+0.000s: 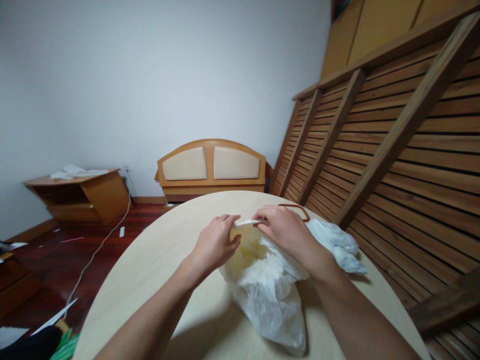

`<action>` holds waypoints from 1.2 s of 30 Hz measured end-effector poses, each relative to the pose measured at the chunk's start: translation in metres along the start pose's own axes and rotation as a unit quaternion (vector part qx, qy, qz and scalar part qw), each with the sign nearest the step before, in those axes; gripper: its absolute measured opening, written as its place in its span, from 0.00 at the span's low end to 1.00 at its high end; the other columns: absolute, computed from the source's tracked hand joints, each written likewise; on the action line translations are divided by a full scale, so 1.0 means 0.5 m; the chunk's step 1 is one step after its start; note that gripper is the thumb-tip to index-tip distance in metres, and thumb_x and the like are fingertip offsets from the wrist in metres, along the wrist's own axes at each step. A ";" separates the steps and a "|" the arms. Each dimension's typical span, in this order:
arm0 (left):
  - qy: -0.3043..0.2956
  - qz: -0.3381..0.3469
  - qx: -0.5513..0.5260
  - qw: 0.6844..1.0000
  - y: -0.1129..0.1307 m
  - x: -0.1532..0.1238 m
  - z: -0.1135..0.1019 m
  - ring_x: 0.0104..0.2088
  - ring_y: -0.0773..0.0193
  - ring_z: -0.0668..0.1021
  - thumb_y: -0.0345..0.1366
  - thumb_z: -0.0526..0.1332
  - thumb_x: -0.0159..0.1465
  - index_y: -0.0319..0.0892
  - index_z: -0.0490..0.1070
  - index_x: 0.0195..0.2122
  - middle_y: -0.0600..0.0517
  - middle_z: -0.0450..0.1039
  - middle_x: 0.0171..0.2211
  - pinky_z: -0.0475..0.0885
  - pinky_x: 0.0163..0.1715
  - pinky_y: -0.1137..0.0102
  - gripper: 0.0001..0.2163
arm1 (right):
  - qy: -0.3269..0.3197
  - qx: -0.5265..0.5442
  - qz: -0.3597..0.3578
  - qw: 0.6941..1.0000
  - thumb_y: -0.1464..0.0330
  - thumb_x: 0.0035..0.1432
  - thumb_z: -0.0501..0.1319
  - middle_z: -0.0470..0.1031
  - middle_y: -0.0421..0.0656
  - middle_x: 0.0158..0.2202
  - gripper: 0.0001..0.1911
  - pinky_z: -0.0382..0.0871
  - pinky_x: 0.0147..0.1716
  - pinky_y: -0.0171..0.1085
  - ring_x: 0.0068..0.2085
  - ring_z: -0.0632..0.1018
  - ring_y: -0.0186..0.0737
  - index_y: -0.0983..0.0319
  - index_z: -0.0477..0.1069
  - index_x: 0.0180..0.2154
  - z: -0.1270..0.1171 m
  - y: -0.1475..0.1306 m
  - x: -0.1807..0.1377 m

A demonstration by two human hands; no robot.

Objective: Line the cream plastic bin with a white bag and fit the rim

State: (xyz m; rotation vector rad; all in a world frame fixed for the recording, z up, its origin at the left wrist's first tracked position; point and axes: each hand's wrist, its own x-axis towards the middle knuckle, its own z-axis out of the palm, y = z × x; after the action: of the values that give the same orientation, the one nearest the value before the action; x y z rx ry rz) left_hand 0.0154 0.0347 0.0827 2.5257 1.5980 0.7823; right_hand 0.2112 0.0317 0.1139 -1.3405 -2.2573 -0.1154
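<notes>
A white, thin plastic bag [270, 305] stands crumpled on the round table [168, 250], its lower part bulging toward me. A yellowish tint shows in its upper part, and I cannot make out what causes it. My right hand [279, 227] pinches the bag's white rim between thumb and fingers. At the rim's other end, my left hand [217, 240] curls round the bag's left side, thumb and forefinger apart with the film between them. The rim is drawn taut from hand to hand. Some fingertips are hidden behind the bag.
Right of my right hand lies another crumpled whitish plastic bag [335, 245]. A brown loop-shaped handle [296, 207] is behind that hand. Wooden slatted panels [393, 165] lean close on the right. Beyond the table stand a headboard [212, 182] and a low cabinet [101, 197].
</notes>
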 end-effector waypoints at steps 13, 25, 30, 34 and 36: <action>0.037 -0.062 0.058 0.996 0.002 0.013 -0.007 0.36 0.59 0.81 0.35 0.60 0.67 0.46 0.78 0.38 0.51 0.82 0.37 0.65 0.30 0.71 0.06 | 0.099 -0.002 -0.025 0.995 0.72 0.61 0.65 0.81 0.44 0.43 0.05 0.69 0.48 0.40 0.47 0.78 0.45 0.60 0.77 0.40 -0.004 -0.028 -0.002; 0.035 -0.096 0.044 0.994 -0.015 0.019 0.001 0.35 0.59 0.81 0.37 0.62 0.66 0.47 0.78 0.38 0.49 0.82 0.36 0.63 0.30 0.71 0.06 | -0.126 -0.004 0.099 0.987 0.68 0.67 0.58 0.81 0.57 0.44 0.11 0.70 0.41 0.41 0.46 0.81 0.53 0.68 0.74 0.46 0.060 -0.093 -0.027; 0.036 -0.087 0.025 0.995 -0.014 0.020 0.003 0.35 0.59 0.81 0.36 0.63 0.65 0.46 0.79 0.38 0.49 0.83 0.35 0.63 0.30 0.71 0.05 | -0.143 0.029 0.065 0.987 0.69 0.66 0.55 0.80 0.57 0.45 0.12 0.70 0.41 0.42 0.46 0.81 0.52 0.66 0.72 0.47 0.089 -0.067 -0.024; 0.032 -0.086 0.015 0.996 -0.013 0.020 0.003 0.35 0.58 0.81 0.37 0.63 0.65 0.47 0.80 0.40 0.49 0.83 0.35 0.65 0.31 0.70 0.06 | -0.185 0.041 0.031 0.981 0.71 0.65 0.53 0.81 0.55 0.46 0.13 0.70 0.41 0.41 0.46 0.81 0.51 0.65 0.74 0.46 0.094 -0.062 -0.023; 0.025 -0.079 -0.001 0.997 -0.011 0.019 0.003 0.35 0.58 0.82 0.36 0.63 0.65 0.47 0.80 0.41 0.49 0.83 0.36 0.66 0.32 0.70 0.07 | -0.199 0.029 0.015 0.979 0.73 0.65 0.51 0.80 0.56 0.46 0.15 0.70 0.42 0.41 0.46 0.81 0.50 0.66 0.74 0.46 0.094 -0.060 -0.020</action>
State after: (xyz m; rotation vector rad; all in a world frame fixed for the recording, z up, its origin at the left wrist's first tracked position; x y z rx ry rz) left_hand 0.0147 0.0454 0.0835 2.3592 1.7855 0.8349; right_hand 0.1717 0.0233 0.0737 -1.4691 -2.5405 0.2499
